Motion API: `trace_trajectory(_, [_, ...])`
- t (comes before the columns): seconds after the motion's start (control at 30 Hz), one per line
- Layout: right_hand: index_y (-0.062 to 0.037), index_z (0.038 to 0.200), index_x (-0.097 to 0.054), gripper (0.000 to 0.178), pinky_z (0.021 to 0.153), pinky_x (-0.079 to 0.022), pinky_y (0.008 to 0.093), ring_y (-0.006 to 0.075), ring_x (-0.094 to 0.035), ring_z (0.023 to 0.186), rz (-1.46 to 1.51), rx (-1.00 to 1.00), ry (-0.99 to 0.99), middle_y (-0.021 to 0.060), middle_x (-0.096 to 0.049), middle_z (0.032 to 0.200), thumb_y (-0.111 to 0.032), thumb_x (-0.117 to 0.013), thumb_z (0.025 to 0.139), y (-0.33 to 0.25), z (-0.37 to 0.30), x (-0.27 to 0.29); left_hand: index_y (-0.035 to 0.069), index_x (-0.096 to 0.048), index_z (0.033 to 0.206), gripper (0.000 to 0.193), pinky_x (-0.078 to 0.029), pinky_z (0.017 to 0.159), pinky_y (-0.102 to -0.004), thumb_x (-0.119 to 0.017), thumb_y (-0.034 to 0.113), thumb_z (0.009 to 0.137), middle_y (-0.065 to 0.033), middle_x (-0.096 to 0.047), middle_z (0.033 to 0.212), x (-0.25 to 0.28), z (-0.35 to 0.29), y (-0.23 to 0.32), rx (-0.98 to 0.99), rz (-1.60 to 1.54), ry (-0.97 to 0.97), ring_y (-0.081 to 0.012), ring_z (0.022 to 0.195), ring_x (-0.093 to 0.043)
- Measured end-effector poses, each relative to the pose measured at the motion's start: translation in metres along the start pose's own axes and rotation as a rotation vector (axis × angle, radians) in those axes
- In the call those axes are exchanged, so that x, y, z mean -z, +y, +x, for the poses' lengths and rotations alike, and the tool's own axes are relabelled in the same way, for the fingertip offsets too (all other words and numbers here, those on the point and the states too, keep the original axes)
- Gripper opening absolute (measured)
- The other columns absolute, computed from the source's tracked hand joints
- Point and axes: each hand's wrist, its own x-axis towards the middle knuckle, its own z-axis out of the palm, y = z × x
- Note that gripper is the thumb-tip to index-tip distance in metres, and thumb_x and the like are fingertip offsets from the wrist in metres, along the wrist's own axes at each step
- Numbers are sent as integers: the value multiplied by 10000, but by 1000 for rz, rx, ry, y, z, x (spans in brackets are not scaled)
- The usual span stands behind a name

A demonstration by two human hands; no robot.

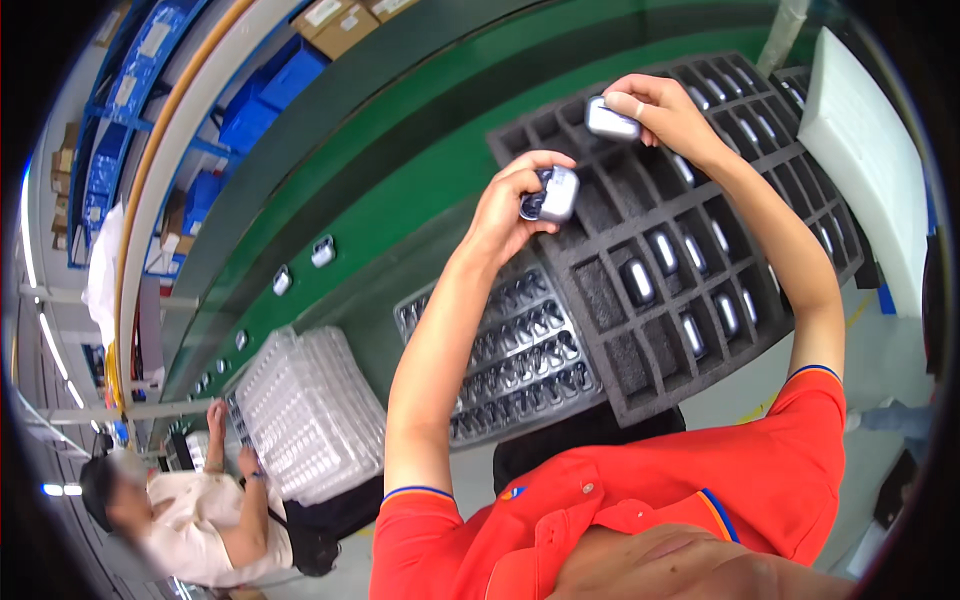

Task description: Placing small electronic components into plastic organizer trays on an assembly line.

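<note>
Over the far left corner of the dark foam tray (630, 368), the right hand (650, 105) has its thumb and fingers closed around a silver case (612, 120); whether that case touches the foam cannot be told. At the tray's left edge, the left hand (515, 205) is curled, gripping a second case (560, 193) between thumb and fingers, with dark parts showing on its left side. Inside the foam tray, some compartments hold upright silver cases, while several nearest its left side are bare. Just left of the foam tray and close beside it lies a clear plastic tray (578, 345) bearing rows of small dark pieces. Farther left of the foam tray stand stacked clear trays (310, 420), with loose cases (322, 251) on the green surface (370, 215) beyond them and a co-worker (220, 530) in a pale top past the stack. Right of the foam tray stands a white slab (865, 170).
</note>
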Motion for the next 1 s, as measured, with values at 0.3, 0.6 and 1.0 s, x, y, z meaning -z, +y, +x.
trace_trajectory(0.3, [1, 1067, -671, 215, 666, -482, 205, 41, -604, 765, -66, 176, -108, 14, -682, 881, -169, -676, 935, -36, -56, -88, 13, -592, 1123, 357, -481, 688, -222, -541, 349, 1013, -54, -644, 925, -6, -69, -54, -167, -178, 126, -89, 788, -590])
trace_trajectory(0.6, [-67, 1062, -672, 226, 552, -416, 180, 17, -558, 736, 176, 1, -275, -37, -628, 864, -269, -608, 983, -56, -55, -143, -13, -623, 1062, 258, -496, 830, -265, -732, 162, 906, -33, -644, 1001, 9, -132, -63, -540, 370, 346, -93, 928, -602])
trace_trajectory(1.0, [-38, 1015, -709, 215, 707, -468, 295, 112, -581, 805, -154, 483, -406, 4, -612, 880, -131, -761, 829, -71, -14, -183, -14, -642, 953, 289, -513, 694, -336, -813, 148, 785, -125, -639, 875, 69, -131, -30, -744, 934, 604, -257, 763, -637])
